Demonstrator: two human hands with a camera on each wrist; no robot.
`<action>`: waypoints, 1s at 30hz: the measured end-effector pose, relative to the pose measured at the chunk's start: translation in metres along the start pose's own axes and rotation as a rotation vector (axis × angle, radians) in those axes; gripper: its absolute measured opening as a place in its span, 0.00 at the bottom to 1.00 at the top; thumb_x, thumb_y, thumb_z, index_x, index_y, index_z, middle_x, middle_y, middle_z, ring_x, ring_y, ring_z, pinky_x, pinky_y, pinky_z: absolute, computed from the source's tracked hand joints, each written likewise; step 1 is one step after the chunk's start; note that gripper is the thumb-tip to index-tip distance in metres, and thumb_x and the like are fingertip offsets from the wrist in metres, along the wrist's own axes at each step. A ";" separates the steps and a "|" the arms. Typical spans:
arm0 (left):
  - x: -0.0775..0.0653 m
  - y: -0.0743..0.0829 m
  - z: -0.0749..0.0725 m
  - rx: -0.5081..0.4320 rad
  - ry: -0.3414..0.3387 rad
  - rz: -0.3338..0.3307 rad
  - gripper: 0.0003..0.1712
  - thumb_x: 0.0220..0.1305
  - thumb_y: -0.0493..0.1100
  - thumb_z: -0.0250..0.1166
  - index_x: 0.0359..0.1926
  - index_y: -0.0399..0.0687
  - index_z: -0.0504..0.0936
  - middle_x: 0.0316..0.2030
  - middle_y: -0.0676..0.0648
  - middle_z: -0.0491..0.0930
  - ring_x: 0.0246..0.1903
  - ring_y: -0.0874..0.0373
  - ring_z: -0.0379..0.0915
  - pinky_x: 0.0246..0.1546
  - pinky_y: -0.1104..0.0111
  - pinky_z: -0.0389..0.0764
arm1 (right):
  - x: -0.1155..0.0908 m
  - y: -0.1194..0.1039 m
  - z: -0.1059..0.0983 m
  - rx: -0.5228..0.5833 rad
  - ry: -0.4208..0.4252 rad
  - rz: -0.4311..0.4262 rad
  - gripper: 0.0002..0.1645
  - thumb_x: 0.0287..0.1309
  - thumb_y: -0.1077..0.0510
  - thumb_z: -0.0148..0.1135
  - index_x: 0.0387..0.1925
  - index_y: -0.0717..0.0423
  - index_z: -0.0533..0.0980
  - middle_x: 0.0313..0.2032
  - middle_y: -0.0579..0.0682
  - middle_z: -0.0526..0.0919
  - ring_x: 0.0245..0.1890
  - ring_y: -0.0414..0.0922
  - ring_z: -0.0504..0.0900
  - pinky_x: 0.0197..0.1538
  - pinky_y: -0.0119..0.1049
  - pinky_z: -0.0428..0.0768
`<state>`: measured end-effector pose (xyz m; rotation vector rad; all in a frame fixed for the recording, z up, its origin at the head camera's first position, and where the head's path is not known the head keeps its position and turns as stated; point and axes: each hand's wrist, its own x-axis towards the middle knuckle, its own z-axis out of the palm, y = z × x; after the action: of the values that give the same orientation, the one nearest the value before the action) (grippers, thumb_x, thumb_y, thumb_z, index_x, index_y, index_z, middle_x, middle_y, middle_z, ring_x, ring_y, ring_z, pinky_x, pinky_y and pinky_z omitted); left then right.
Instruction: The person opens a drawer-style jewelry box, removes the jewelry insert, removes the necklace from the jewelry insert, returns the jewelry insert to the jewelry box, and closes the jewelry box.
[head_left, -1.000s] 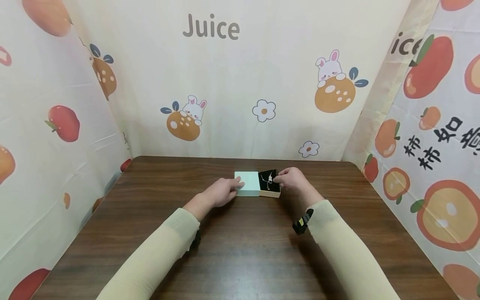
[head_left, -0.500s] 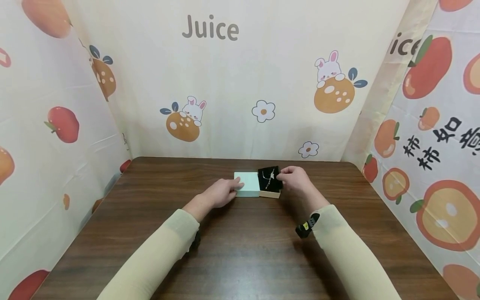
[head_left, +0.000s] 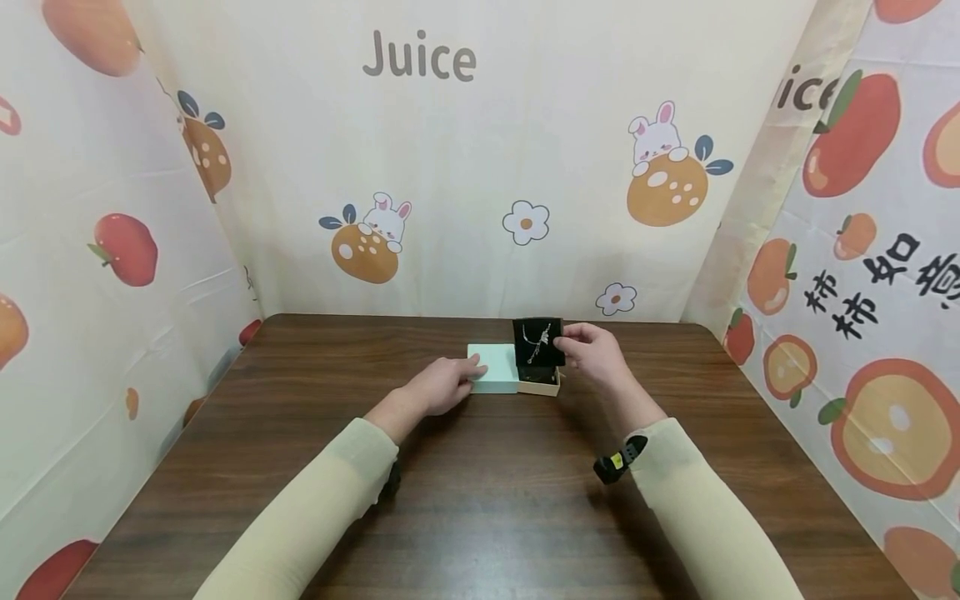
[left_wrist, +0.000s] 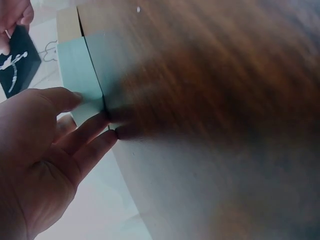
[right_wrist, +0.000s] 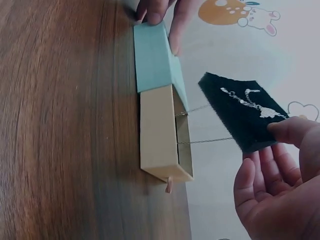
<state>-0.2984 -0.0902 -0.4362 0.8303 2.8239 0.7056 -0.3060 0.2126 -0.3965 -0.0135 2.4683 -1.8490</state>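
Observation:
A mint-green box sleeve (head_left: pixel 498 367) lies near the table's far edge, its cream drawer (right_wrist: pixel 159 130) pulled out to the right. My left hand (head_left: pixel 441 385) grips the sleeve's left end, thumb on the near side in the left wrist view. Above the drawer, my right hand (head_left: pixel 594 354) pinches a black jewelry pad (right_wrist: pixel 232 107) by its right edge, thumb on the front face. The pad is tilted up and carries a silver necklace (right_wrist: pixel 270 112) with a pendant. Two thin chain strands (right_wrist: pixel 205 141) stretch from the pad down into the drawer, whose floor is mostly hidden.
A small ribbon tab (right_wrist: pixel 169 185) sticks out of the drawer's end. The dark wooden table (head_left: pixel 480 500) reaches back to a printed curtain (head_left: pixel 450 150), with more printed cloth at both sides.
My right hand has lifted the black pad out of the drawer and tilted it up, exposing the drawer's inside. The left hand and sleeve have stayed in place.

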 end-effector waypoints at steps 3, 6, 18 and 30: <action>0.000 0.000 0.001 -0.003 0.000 -0.003 0.27 0.82 0.36 0.61 0.78 0.47 0.77 0.82 0.41 0.67 0.80 0.45 0.69 0.79 0.51 0.72 | -0.002 -0.003 0.000 0.023 0.001 -0.022 0.20 0.78 0.56 0.66 0.63 0.64 0.78 0.43 0.43 0.80 0.36 0.37 0.77 0.39 0.26 0.82; 0.000 -0.001 0.001 -0.009 0.000 -0.005 0.27 0.82 0.36 0.61 0.77 0.47 0.78 0.81 0.41 0.68 0.80 0.45 0.69 0.79 0.51 0.72 | -0.004 -0.007 -0.001 0.039 0.012 -0.043 0.21 0.78 0.55 0.66 0.64 0.64 0.78 0.44 0.42 0.81 0.37 0.37 0.79 0.44 0.27 0.85; 0.003 -0.003 0.002 -0.005 -0.007 -0.019 0.27 0.83 0.37 0.61 0.78 0.48 0.77 0.82 0.42 0.67 0.80 0.45 0.68 0.80 0.51 0.71 | -0.017 -0.035 0.003 0.075 -0.009 -0.134 0.24 0.77 0.52 0.68 0.65 0.62 0.79 0.50 0.42 0.83 0.45 0.39 0.81 0.47 0.27 0.85; 0.004 -0.002 0.002 0.004 -0.009 -0.024 0.27 0.83 0.38 0.61 0.78 0.49 0.77 0.82 0.42 0.67 0.80 0.45 0.70 0.80 0.51 0.71 | -0.031 -0.054 0.013 0.171 -0.049 -0.221 0.13 0.75 0.57 0.68 0.56 0.57 0.82 0.41 0.39 0.84 0.35 0.39 0.82 0.43 0.27 0.85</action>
<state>-0.3023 -0.0893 -0.4388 0.7968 2.8227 0.6916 -0.2757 0.1863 -0.3474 -0.3323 2.3507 -2.1107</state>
